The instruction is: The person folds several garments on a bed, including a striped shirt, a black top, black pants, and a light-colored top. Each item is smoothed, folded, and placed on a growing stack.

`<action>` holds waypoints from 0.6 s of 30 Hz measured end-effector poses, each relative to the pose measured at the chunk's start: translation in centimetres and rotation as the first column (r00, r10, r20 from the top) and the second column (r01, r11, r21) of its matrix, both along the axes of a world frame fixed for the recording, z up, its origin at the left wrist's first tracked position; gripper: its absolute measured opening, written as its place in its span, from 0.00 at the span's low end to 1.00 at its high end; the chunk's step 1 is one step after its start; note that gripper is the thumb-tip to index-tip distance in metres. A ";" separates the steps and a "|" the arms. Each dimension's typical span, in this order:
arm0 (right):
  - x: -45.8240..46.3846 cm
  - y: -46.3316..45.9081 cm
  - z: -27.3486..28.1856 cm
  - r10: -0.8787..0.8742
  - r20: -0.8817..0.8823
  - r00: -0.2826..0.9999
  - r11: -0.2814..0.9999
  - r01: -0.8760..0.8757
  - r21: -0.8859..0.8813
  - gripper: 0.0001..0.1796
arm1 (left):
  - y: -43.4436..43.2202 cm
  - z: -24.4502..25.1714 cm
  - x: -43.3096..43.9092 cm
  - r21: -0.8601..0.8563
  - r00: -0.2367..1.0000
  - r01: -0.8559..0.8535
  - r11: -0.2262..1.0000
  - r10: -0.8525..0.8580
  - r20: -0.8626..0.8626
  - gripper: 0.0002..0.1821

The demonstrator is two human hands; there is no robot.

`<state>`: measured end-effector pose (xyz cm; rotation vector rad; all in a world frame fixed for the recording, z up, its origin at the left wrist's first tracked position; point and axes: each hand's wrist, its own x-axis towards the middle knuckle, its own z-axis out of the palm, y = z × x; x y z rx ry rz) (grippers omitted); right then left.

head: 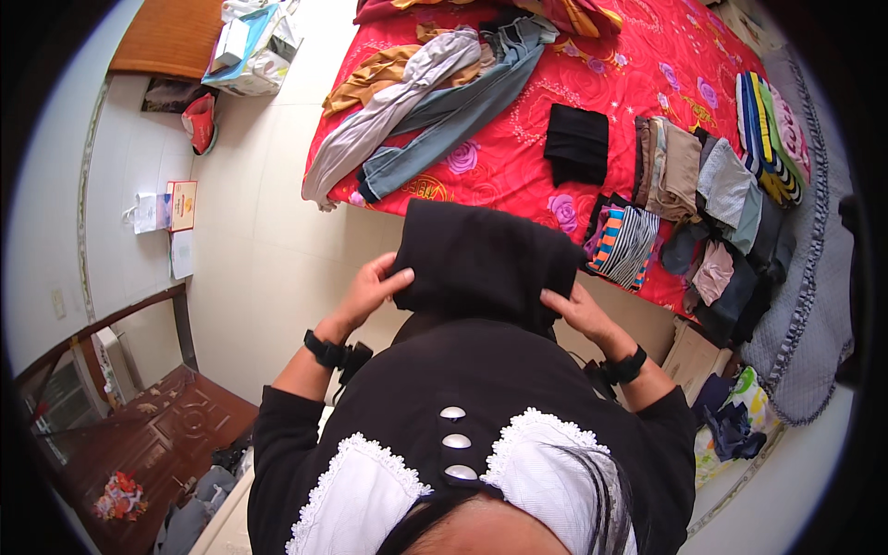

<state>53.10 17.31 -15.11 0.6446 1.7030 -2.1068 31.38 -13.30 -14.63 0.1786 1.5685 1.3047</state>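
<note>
A folded black garment [485, 260] is held up in front of my body, near the edge of the bed. My left hand [374, 288] grips its left side, thumb on top and the other fingers partly hidden behind the cloth. At its lower right corner, my right hand [572, 305] pinches the fabric in the same way. Beyond it, another folded black cloth [577, 143] lies on the red floral bedspread [659, 62]. To the left on the bed, light blue jeans [458, 114] lie unfolded beside a pale grey garment [388, 111] and a mustard-coloured one [371, 73].
Folded clothes stand in piles at the bed's right, among them striped garments [628, 243], brown trousers [669, 166] and colourful tops [771, 135]. A grey quilted cover [808, 277] hangs along the far right. Bags and boxes [253, 52] stand at the upper left; a carved wooden door [187, 423] is at lower left.
</note>
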 end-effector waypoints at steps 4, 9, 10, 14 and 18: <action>-3.7 5.3 -3.3 -0.276 0.305 0.912 0.887 0.363 -0.284 0.26 | 8.0 -3.0 -4.9 -0.174 0.989 0.049 0.984 -0.072 -0.128 0.22; -8.8 11.3 -8.3 -0.532 0.384 0.754 0.757 0.628 -0.183 0.20 | 10.5 -3.8 -7.1 -0.197 0.995 0.076 0.977 -0.087 -0.048 0.20; -10.1 12.5 -9.9 -0.614 0.362 0.702 0.702 0.695 -0.157 0.21 | 10.3 -3.7 -7.2 -0.220 0.997 0.073 0.973 -0.077 -0.011 0.20; -11.4 18.8 -14.3 -0.768 0.254 0.587 0.548 0.809 -0.214 0.24 | 9.2 -3.9 -7.2 -0.327 0.996 0.070 0.943 -0.084 -0.029 0.16; -9.3 22.3 -19.1 -0.838 0.298 0.456 0.355 0.872 -0.337 0.23 | 7.9 -4.9 -6.3 -0.406 1.000 0.010 0.914 -0.005 0.012 0.15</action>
